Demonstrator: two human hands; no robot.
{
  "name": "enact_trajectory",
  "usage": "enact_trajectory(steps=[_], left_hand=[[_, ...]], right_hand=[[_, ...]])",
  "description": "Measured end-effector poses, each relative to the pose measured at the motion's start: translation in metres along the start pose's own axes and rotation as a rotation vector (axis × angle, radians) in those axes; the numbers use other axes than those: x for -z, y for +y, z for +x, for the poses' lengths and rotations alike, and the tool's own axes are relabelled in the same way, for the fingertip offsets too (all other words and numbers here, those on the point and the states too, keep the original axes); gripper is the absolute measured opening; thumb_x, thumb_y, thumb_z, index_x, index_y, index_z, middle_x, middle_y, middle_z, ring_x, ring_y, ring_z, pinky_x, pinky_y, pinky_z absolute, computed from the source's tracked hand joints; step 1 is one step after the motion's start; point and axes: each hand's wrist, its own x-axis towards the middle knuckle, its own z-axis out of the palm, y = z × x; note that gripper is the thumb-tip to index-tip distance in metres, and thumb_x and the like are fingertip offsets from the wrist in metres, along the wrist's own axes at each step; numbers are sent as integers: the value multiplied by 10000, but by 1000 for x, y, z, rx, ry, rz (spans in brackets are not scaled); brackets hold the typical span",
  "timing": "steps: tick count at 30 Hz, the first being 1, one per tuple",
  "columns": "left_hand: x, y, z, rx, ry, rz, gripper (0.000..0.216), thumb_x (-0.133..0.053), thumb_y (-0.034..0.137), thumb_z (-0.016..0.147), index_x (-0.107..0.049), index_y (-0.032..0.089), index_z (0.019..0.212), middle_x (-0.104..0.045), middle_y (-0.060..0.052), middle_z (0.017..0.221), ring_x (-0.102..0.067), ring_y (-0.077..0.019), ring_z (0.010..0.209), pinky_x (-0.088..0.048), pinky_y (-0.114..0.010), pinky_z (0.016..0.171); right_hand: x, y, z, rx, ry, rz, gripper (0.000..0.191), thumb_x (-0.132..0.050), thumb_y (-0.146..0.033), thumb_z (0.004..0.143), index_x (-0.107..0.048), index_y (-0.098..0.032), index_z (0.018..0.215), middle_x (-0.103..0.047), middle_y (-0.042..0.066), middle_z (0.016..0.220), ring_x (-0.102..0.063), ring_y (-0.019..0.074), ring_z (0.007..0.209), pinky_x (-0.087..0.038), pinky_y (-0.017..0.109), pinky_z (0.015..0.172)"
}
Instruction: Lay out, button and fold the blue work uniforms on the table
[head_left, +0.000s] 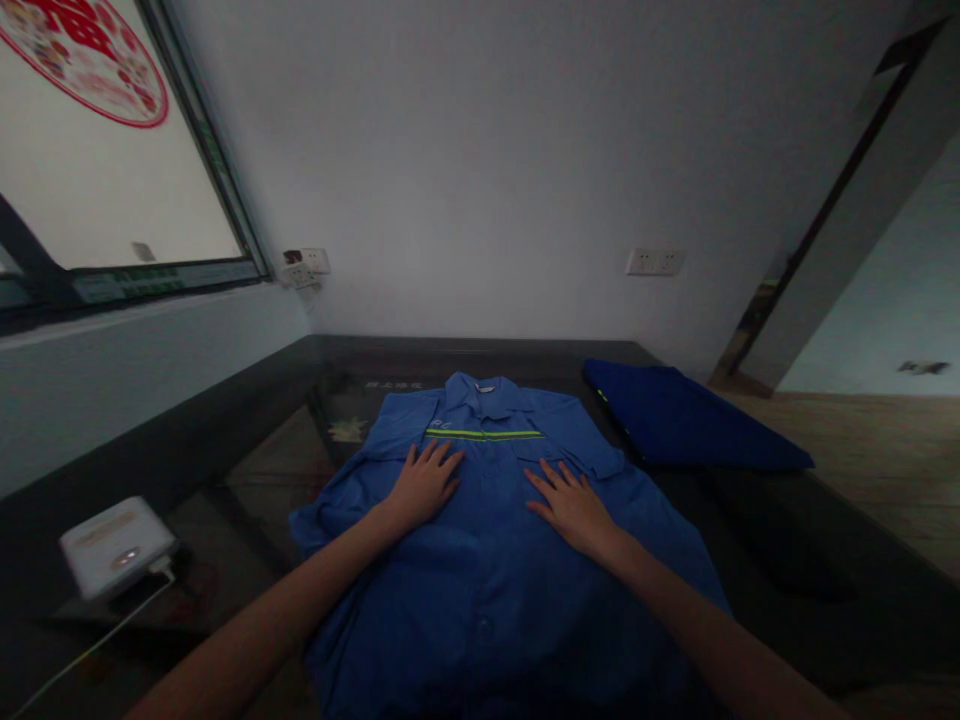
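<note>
A blue work shirt with a yellow-green reflective stripe across the chest lies spread out, front up, on a dark table, collar pointing away from me. My left hand rests flat on the shirt's left chest, fingers spread. On the right chest lies my right hand, also flat with its fingers apart. Neither hand holds anything.
A folded dark blue garment lies at the table's back right. A white power bank with a cable sits at the left edge. A window is on the left wall, wall sockets on the back wall, a doorway on the right.
</note>
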Motion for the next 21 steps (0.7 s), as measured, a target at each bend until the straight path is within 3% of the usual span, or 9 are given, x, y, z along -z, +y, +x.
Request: enact_trajectory(steps=[4,8,13,17,21], left_hand=[[38,50,-38,-58,-18,-65,352,-437,286,889,-533,249,1225,-553,-116,1239,-506,-286,1139,-407,-440,938],[56,92,-88,44,-249,-167,342,-475,462,852,-572,266,1114,-584,-129,1144,-585,-311,1000,-473,-409,768],[40,94,-115,281,-396,-202,445,-542,531,787,-554,237,1120,-600,-158,1136,-586,-343,1032,-461,-442,798],[25,95,-109,316,-363,-196,474,-544,502,789,-528,215,1166,-560,-177,1214,-525,-351,1133,-462,-452,832],[23,104,-101,289,-389,-178,332,-434,367,871,-542,218,1148,-578,-151,1195,-556,-301,1103,-490,-405,817]], right_hand=[[27,-1,20,62,42,-34,365,-451,-436,907,-606,-257,1185,-628,109,1193,-569,288,1084,-443,413,892],[51,6,68,159,135,-66,288,-511,-268,887,-604,-220,1155,-647,104,1131,-568,266,1067,-441,355,889],[44,14,134,176,84,-70,466,-491,-63,828,-519,-197,1274,-572,109,1268,-513,248,1161,-409,340,945],[28,3,169,229,47,-65,576,-393,21,820,-458,-231,1334,-473,83,1384,-445,210,1240,-396,324,963],[20,-10,187,291,-26,-77,563,-437,-14,813,-490,-295,1297,-534,48,1318,-509,198,1171,-429,312,912]])
